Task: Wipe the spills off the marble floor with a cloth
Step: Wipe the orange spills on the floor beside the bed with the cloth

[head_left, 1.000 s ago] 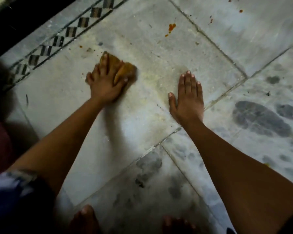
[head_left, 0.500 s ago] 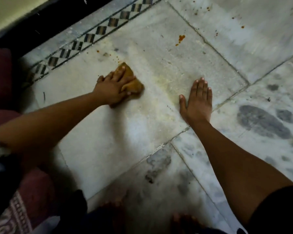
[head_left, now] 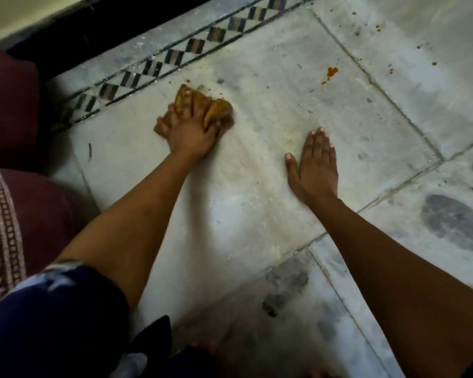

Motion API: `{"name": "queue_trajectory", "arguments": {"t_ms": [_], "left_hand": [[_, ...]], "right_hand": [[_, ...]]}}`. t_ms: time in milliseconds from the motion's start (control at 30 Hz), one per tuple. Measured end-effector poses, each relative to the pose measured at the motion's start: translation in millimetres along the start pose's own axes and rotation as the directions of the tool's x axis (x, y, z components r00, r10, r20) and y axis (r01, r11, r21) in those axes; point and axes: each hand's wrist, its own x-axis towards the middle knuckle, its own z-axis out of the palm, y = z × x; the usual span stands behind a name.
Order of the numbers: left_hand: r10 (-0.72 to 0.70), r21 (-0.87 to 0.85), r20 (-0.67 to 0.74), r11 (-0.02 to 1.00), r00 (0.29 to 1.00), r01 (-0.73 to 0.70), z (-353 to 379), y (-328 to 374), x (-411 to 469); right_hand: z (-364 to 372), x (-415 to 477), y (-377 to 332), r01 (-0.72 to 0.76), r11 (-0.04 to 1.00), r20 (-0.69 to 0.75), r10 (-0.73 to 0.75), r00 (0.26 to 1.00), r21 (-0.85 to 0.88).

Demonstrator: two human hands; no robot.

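Observation:
My left hand (head_left: pixel 187 129) presses a crumpled, orange-stained cloth (head_left: pixel 220 109) flat against the pale marble floor (head_left: pixel 271 211), fingers spread over it. The cloth sits just below the checkered border strip, with small orange specks beside its far edge. My right hand (head_left: pixel 314 165) rests palm down on the same slab, fingers together, holding nothing. An orange spill spot (head_left: pixel 331 72) lies farther up the slab, beyond both hands. More small orange drops (head_left: pixel 377 28) dot the neighbouring slab at the upper right.
A black-and-white checkered border (head_left: pixel 175 57) runs diagonally along the slab's far edge, with a dark gap behind it. Maroon patterned fabric (head_left: pixel 14 197) lies at the left. Dark grey blotches (head_left: pixel 453 222) mark the right slabs. My dark clothing fills the bottom left.
My left hand has slid the cloth a little up toward the checkered border and turned more upright. My right hand has stayed planted on the slab.

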Motion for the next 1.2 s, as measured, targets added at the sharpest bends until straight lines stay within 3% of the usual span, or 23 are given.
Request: {"name": "queue_trajectory", "arguments": {"t_ms": [100, 167, 233, 333, 400, 467, 600, 733, 867, 933, 1000, 1067, 1200], "left_hand": [[0.146, 0.025, 0.058, 0.989, 0.988, -0.148, 3.5, 28.7, -1.1], [0.346, 0.101, 0.053, 0.932, 0.937, -0.349, 9.6, 18.1, -25.2], [0.406, 0.108, 0.025, 0.907, 0.913, -0.406, 8.9, -11.3, -41.8], [0.233, 0.076, 0.007, 0.97, 0.972, -0.233, -1.3, -36.7, -18.9], [0.109, 0.048, -0.008, 0.993, 0.994, -0.108, -9.3, -25.2, 13.3], [0.077, 0.037, 0.001, 0.996, 0.997, -0.077, -13.8, 2.0, 38.9], [0.238, 0.125, 0.097, 0.96, 0.966, -0.249, -9.0, 42.4, 40.2], [0.397, 0.169, 0.057, 0.9, 0.916, -0.401, -4.5, -1.9, -4.6], [0.11, 0.126, -0.022, 0.986, 0.994, -0.107, -17.5, -59.8, 14.4], [-0.026, 0.077, -0.045, 0.997, 0.999, 0.03, -25.9, -55.7, 50.8], [-0.069, 0.022, -0.027, 0.997, 0.997, 0.07, -31.0, -28.8, 83.7], [-0.01, 0.014, 0.018, 1.0, 1.0, 0.009, -26.4, 5.6, 97.5], [0.31, 0.117, 0.056, 0.942, 0.949, -0.315, -2.5, 29.2, 46.8]], "right_hand": [[-1.1, 18.5, -18.0, 0.161, 0.987, 0.018, -0.161, 0.987, -0.017], [1.4, 28.8, -27.6, 0.185, 0.983, 0.0, -0.185, 0.983, 0.004], [5.9, 32.2, -30.8, 0.18, 0.984, -0.014, -0.18, 0.984, 0.011], [15.0, 30.1, -28.3, 0.189, 0.982, -0.059, -0.189, 0.98, -0.015], [14.5, 29.6, -28.0, 0.188, 0.982, -0.088, -0.187, 0.978, 0.009], [12.7, 29.4, -28.7, 0.189, 0.982, -0.088, -0.187, 0.978, 0.023], [11.7, 30.6, -29.5, 0.184, 0.983, -0.099, -0.182, 0.978, 0.012], [11.6, 29.4, -29.8, 0.187, 0.982, -0.104, -0.185, 0.977, 0.009], [11.4, 28.6, -28.9, 0.188, 0.982, -0.093, -0.186, 0.978, 0.014], [10.6, 28.3, -29.9, 0.187, 0.982, -0.091, -0.184, 0.979, 0.019], [10.4, 28.2, -29.8, 0.182, 0.983, -0.09, -0.18, 0.98, 0.022], [11.0, 28.1, -29.6, 0.183, 0.983, -0.09, -0.181, 0.979, 0.012], [11.9, 29.0, -29.5, 0.181, 0.983, -0.095, -0.179, 0.979, 0.012]]}}
